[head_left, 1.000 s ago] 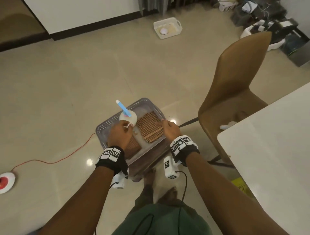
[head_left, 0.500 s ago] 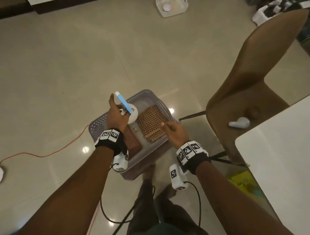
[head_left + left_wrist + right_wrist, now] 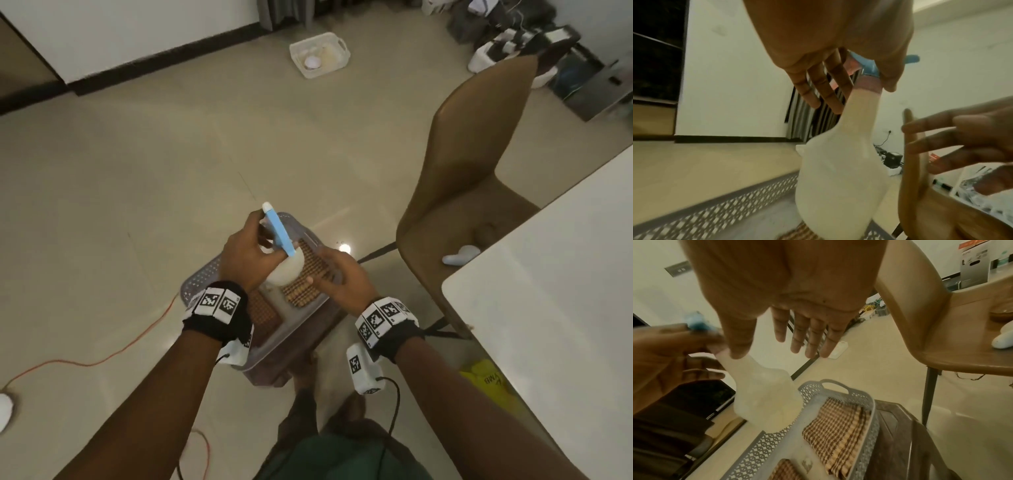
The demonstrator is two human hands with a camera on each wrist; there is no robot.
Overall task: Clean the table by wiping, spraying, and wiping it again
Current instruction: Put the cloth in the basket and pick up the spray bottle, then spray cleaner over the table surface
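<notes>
Two hands over basket [image 3: 202, 279]: left hand [image 3: 245, 255] grips spray bottle [image 3: 286, 270] neck; right hand [image 3: 342, 277], at 3 o'clock, fingers spread, empty.

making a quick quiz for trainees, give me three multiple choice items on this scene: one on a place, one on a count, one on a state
1. Where does the light checked cloth lie?
A. in the grey basket
B. on the white table
C. on the chair seat

2. How many checked cloths are in the basket?
A. one
B. two
C. four

3. What is the right hand doing?
A. gripping the bottle
B. open above the cloth, holding nothing
C. pressed flat on the table

Answers:
1 A, the right wrist view shows it inside the basket walls.
2 B, a light one and a darker one.
3 B, its fingers are straight and empty; the left hand holds the spray bottle.
</notes>
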